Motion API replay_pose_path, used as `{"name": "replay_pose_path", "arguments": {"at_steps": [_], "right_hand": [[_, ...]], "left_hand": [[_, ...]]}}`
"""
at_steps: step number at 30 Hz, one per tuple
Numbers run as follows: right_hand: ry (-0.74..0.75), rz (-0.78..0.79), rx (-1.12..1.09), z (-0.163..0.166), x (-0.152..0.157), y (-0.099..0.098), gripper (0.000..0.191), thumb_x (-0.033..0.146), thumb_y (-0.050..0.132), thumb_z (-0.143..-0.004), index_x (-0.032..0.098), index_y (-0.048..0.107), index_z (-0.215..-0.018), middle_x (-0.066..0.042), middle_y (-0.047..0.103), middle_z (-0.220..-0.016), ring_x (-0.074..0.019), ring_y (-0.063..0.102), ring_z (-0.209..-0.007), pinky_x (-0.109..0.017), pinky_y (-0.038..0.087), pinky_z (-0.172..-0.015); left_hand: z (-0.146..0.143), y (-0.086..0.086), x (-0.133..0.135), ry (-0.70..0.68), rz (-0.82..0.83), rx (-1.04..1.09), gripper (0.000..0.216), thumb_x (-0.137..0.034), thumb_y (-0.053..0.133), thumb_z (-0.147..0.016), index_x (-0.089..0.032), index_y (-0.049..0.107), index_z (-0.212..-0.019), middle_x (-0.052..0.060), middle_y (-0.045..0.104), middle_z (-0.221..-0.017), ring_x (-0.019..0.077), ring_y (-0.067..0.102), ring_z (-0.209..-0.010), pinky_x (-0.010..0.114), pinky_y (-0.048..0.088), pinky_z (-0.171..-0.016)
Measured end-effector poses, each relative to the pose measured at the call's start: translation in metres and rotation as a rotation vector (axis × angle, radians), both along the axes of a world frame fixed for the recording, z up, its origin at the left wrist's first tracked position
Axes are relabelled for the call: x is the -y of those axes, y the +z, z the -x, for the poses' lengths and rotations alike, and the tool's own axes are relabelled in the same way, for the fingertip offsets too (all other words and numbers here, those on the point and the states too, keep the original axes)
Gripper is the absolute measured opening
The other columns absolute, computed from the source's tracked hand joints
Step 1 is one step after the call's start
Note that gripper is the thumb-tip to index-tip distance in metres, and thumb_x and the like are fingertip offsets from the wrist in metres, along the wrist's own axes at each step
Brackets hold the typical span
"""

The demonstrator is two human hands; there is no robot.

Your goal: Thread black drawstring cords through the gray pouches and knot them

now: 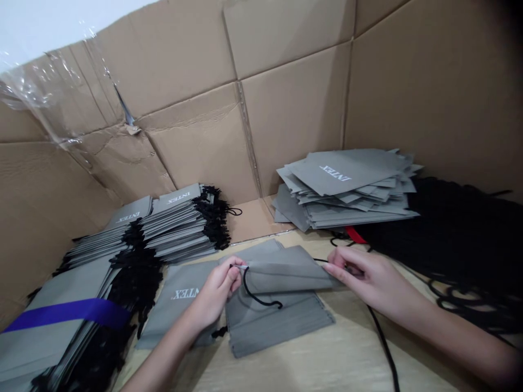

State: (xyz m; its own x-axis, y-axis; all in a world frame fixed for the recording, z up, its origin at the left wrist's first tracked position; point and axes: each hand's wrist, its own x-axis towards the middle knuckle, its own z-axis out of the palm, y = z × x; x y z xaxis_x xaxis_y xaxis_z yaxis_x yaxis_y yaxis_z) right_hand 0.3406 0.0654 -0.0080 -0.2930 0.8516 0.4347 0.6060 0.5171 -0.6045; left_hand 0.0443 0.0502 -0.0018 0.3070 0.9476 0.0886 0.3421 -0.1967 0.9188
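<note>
A grey fabric drawstring bag (290,269) is stretched between my two hands above the table. My left hand (220,286) is closed in a pinch on its left corner, where a thin pale tip shows at the fingers. From that corner a black cord (258,299) loops down across the bag. My right hand (362,272) is closed at the right end, pinching black cord beside the bag's edge; its curled fingers are partly hidden. More cord hangs below that hand. Under the held bag lie a flat grey bag (281,332) and a printed grey bag (175,305).
Neat stacks of corded bags (175,223) stand at the left, beside a bundle with a purple band (69,316). A loose pile of grey bags (351,174) sits at back right, next to a black cord heap (449,239). Cardboard walls (196,147) enclose the table (327,359).
</note>
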Motion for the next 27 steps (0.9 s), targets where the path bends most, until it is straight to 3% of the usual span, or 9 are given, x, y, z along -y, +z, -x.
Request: {"name": "replay_pose_path", "arguments": {"at_steps": [13,27], "right_hand": [[0.012,0.182,0.09,0.002,-0.007,-0.008,0.038,0.051,0.041,-0.084,0.021,0.041,-0.06,0.003,0.039,-0.054,-0.0139,0.04,-0.052,-0.024,0.03,-0.048],[0.085,0.316,0.123,0.001,-0.011,-0.007,0.043,0.055,0.04,-0.082,0.02,0.036,-0.058,0.003,0.035,-0.057,-0.0136,0.037,-0.055,-0.024,0.027,-0.049]], "left_hand": [[0.006,0.011,-0.002,-0.065,-0.159,-0.336,0.024,-0.033,0.034,-0.09,-0.017,0.052,-0.089,-0.005,0.039,-0.06,0.0112,0.037,-0.057,0.021,0.028,-0.055],[0.006,0.021,0.003,-0.145,-0.067,-0.39,0.024,-0.026,0.034,-0.088,-0.016,0.055,-0.085,-0.006,0.047,-0.05,0.0107,0.045,-0.052,0.021,0.035,-0.058]]}}
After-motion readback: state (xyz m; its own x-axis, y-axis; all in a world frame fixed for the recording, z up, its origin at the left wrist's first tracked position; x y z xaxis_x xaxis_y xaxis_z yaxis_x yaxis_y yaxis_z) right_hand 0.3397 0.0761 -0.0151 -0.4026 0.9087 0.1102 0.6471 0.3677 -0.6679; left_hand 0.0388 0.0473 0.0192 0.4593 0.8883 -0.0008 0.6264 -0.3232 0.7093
